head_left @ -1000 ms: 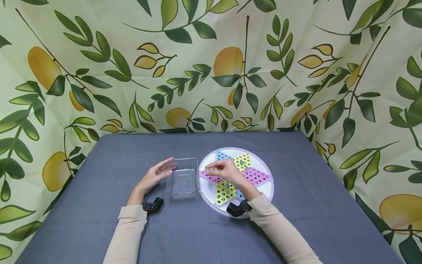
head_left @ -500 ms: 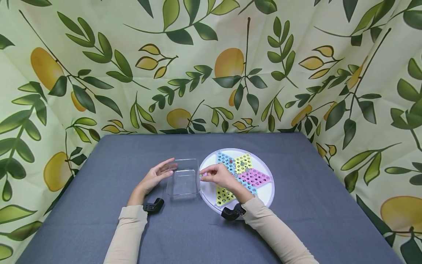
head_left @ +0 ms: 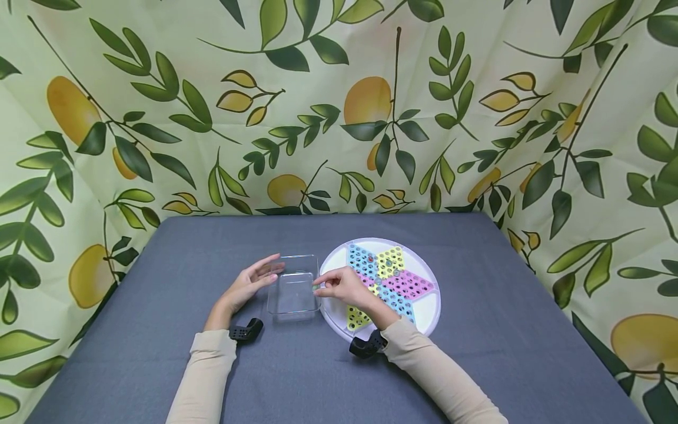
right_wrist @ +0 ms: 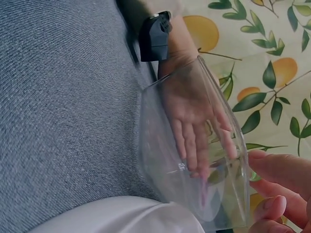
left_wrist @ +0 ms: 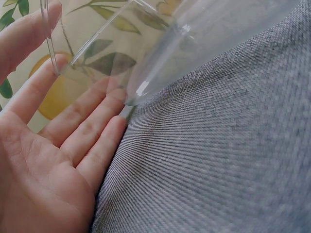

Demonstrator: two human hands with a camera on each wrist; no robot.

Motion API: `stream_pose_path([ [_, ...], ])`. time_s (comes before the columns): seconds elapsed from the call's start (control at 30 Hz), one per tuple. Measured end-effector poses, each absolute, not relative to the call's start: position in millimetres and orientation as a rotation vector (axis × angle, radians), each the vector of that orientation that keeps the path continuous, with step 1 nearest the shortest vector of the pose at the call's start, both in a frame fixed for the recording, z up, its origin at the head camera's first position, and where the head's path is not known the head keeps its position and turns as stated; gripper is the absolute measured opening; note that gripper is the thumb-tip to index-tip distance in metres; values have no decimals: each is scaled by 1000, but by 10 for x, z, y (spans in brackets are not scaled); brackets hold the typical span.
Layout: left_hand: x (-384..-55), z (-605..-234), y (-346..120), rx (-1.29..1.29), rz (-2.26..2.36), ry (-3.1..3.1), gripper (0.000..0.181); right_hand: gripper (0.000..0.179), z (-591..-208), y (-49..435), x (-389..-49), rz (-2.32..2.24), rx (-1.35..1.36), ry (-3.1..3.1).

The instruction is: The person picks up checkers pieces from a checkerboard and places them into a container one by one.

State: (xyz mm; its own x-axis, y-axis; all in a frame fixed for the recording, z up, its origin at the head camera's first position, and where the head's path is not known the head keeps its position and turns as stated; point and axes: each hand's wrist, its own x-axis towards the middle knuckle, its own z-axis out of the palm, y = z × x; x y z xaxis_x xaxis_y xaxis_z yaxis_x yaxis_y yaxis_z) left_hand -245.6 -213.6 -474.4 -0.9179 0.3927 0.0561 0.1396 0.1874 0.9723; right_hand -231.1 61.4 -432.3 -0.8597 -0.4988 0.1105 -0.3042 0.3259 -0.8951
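Observation:
In the head view my right hand (head_left: pixel 345 288) is at the right rim of a clear plastic container (head_left: pixel 293 294), pinching a small green marble between thumb and index finger. The right wrist view shows this green marble (right_wrist: pixel 253 175) just outside the container's edge. To the container's left is my left hand (head_left: pixel 248 287), its relaxed fingers lying against the side wall, as the left wrist view shows. Right of the container lies a round white Chinese checkers board (head_left: pixel 426 306) with a star of blue, yellow and pink holed sections. My right forearm covers part of it.
A few marbles sit on the board, among them a reddish marble (head_left: pixel 370 258). Blue-grey cloth (head_left: pixel 296 377) covers the table. Behind and beside it hangs a leaf-and-fruit patterned curtain (head_left: pixel 318 118).
My right hand has moved left from the board's pink point to the container's rim, carrying the green marble. The left hand and the container have stayed in place.

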Motion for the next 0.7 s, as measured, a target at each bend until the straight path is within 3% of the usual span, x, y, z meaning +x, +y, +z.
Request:
stream_pose_path([
  [0.7, -2441, -4731, -2134, 485, 1814, 2258, 59, 25, -4354, 609, -2292, -1548, -724, 2409],
])
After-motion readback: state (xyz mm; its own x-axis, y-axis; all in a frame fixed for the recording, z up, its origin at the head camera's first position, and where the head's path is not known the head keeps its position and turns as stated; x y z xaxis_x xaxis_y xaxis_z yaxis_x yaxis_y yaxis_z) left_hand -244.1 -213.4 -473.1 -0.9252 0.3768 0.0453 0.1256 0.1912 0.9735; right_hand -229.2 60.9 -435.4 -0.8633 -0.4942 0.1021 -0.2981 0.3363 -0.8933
